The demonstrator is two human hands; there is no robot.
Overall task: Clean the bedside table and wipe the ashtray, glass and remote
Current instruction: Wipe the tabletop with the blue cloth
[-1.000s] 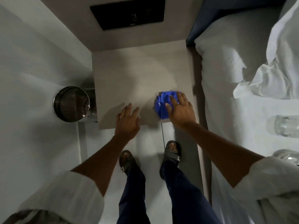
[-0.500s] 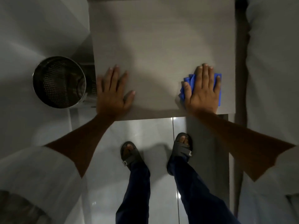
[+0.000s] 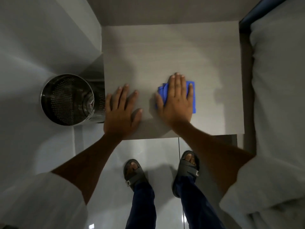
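the right hand [image 3: 177, 103] lies flat, fingers stretched out, pressing a folded blue cloth [image 3: 191, 96] onto the worktop [image 3: 165, 52] near its near edge, right of centre; it presses on the cloth rather than gripping it. the left hand [image 3: 121, 111] rests open and empty, palm down, at the near left corner. a perforated metal bin [image 3: 66, 100] stands on the floor just left of the worktop. a white bed [image 3: 279, 96] runs along the right side.
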